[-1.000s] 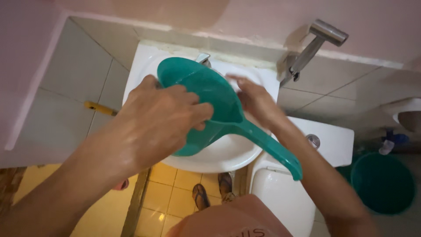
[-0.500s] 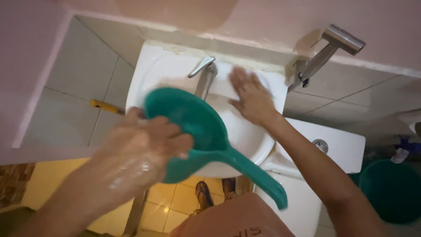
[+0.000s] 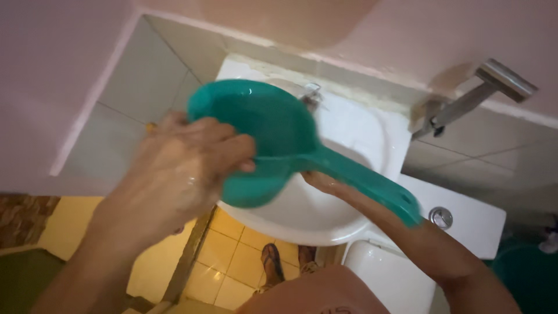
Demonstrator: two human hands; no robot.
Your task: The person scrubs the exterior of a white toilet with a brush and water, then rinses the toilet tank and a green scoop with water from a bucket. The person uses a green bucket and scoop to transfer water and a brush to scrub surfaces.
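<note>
While we look down over the white sink (image 3: 325, 218), left hand (image 3: 186, 168) clenched on the teal dipper (image 3: 264, 134) bowl above the basin, right hand (image 3: 325, 183) mostly hidden beneath its handle, grip unclear, toilet tank (image 3: 465, 218) alongside.

The water dipper (image 3: 273, 139) in the middle of the frame is teal green, bowl and long handle alike. Beneath it the washbasin (image 3: 360, 136) is plain white, as is the toilet tank (image 3: 471, 218) at lower right. The wall (image 3: 58, 70) at upper left is pale pink above light grey tiles (image 3: 145, 93). The floor (image 3: 226, 261) at the bottom is yellow square tile with pale grout lines. The bidet sprayer (image 3: 474, 99) at upper right is silver metal.
</note>
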